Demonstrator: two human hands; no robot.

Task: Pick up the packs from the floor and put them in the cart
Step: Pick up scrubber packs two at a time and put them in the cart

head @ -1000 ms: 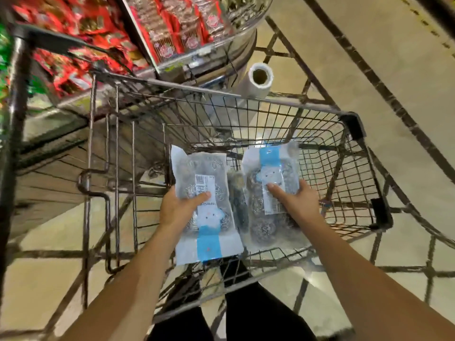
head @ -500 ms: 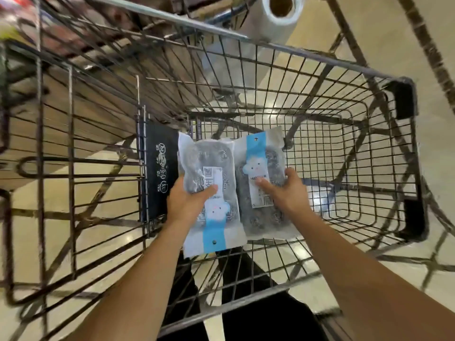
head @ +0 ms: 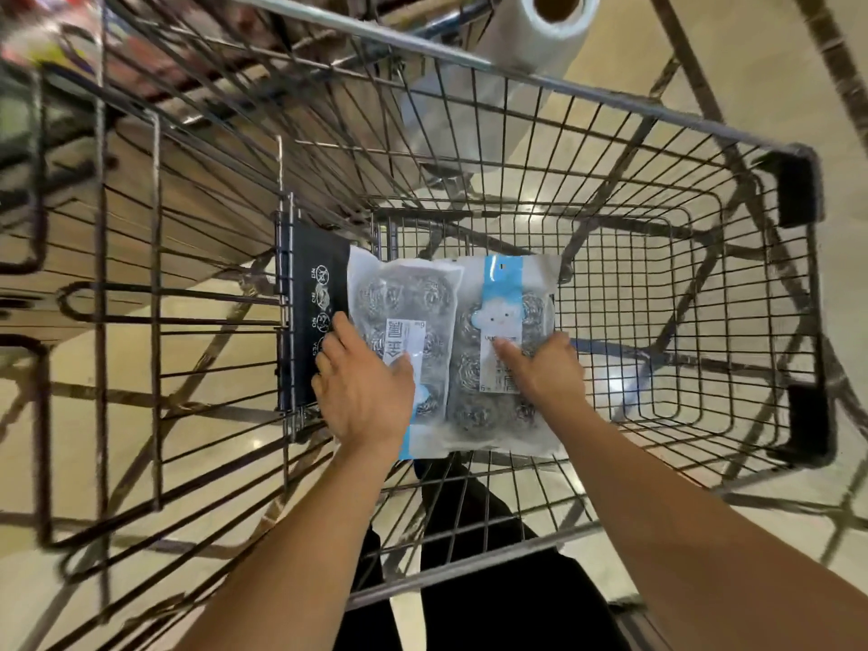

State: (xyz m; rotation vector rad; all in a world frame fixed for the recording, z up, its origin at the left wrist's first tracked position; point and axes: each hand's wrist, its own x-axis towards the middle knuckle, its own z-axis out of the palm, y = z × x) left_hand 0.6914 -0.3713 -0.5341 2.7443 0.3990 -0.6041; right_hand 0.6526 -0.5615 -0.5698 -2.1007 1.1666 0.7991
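1. Two packs are lying side by side on the wire bottom of the cart [head: 681, 321], their long edges touching or slightly overlapping; I cannot tell which.
2. I am resting my left hand [head: 364, 392] on the left pack [head: 404, 312], fingers spread flat over its lower half, thumb lying on the white label, so I am pressing rather than clamping it.
3. I am keeping my right hand [head: 545, 373] on the right pack [head: 507, 350], thumb pointing across its white label and fingers curling around the pack's right edge, closed on it.
4. Both packs are showing steel scouring balls through clear film, each with a pale blue stripe and a small cloud face.
5. I am seeing the left pack sitting just beside the black panel [head: 310, 321] of the folded child seat, with my left fingertips reaching over that panel.
6. Beyond the cart's far rim, a roll of clear plastic bags [head: 516, 54] is standing above the pale tiled floor [head: 775, 49].
7. Below the near rim, dark trousers [head: 469, 594] are showing through the wire.
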